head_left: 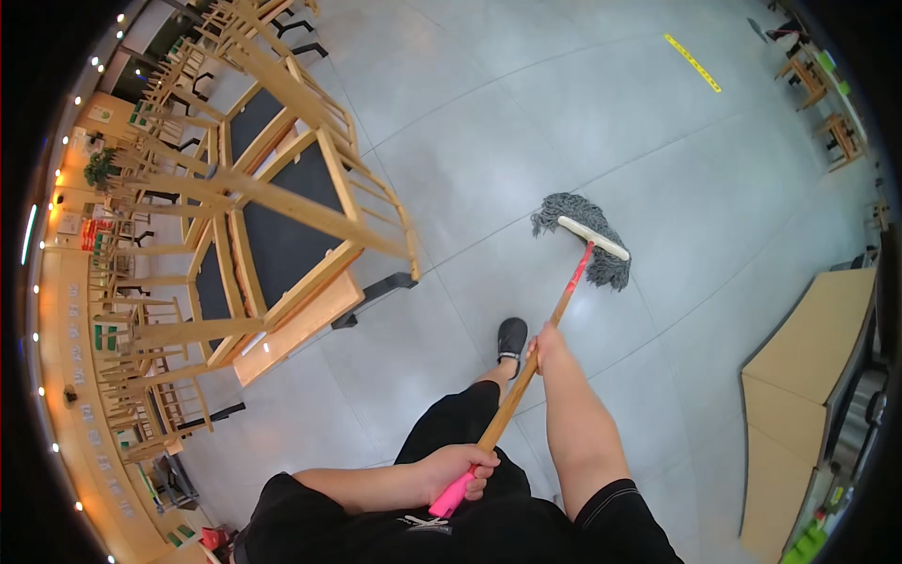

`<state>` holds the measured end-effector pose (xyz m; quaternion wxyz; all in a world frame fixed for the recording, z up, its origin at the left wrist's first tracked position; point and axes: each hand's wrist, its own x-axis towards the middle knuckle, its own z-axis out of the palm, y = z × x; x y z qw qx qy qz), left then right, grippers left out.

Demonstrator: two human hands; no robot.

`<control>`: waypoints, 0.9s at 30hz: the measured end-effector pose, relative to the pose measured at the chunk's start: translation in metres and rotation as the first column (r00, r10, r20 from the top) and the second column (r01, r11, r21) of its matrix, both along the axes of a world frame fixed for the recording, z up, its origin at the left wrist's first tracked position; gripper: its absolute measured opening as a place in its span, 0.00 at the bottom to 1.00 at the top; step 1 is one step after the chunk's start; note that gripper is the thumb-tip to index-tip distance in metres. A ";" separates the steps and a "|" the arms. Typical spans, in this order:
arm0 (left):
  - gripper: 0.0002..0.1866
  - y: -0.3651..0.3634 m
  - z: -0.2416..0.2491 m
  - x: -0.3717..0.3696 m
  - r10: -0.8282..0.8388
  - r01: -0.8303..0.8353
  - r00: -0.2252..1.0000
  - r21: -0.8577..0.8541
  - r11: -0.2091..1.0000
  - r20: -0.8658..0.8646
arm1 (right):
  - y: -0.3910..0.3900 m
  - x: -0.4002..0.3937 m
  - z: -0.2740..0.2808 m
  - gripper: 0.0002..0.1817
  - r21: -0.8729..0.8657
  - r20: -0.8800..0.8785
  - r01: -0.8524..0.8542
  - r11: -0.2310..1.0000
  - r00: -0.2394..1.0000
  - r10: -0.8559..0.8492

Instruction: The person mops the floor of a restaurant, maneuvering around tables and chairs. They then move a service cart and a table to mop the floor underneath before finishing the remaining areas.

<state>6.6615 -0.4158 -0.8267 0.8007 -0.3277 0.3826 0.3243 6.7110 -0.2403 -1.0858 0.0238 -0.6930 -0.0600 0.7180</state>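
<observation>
A mop with a long wooden handle [508, 410] runs from my waist up and away to the right. Near its pink lower end, my left hand [462, 472] is wrapped round the handle. Farther up the pole, my right hand [548, 346] grips it just below the red section. The grey string mop head [601, 211] lies spread on the floor, under a white crossbar [594, 239].
Upturned wooden chairs [301, 202] rest on a table [310, 324] at the left, its dark foot reaching over the grey tiled floor [470, 150]. A tan counter [808, 348] stands at the right. Yellow tape [692, 63] marks the floor ahead.
</observation>
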 end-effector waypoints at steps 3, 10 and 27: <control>0.06 0.063 0.002 -0.006 -0.024 0.024 1.000 0.005 1.000 0.008 | 0.066 -0.006 -0.006 0.20 -0.056 -0.030 0.014 0.998 0.999 -0.016; 0.07 0.192 -0.012 -0.005 -0.039 0.039 0.999 -0.004 0.999 0.020 | 0.196 -0.011 0.010 0.20 0.073 -0.030 -0.060 0.996 0.998 0.063; 0.06 0.363 0.007 -0.013 0.412 -0.412 0.911 0.010 0.911 0.021 | 0.384 -0.061 -0.003 0.10 0.000 0.029 -0.250 0.968 0.968 0.250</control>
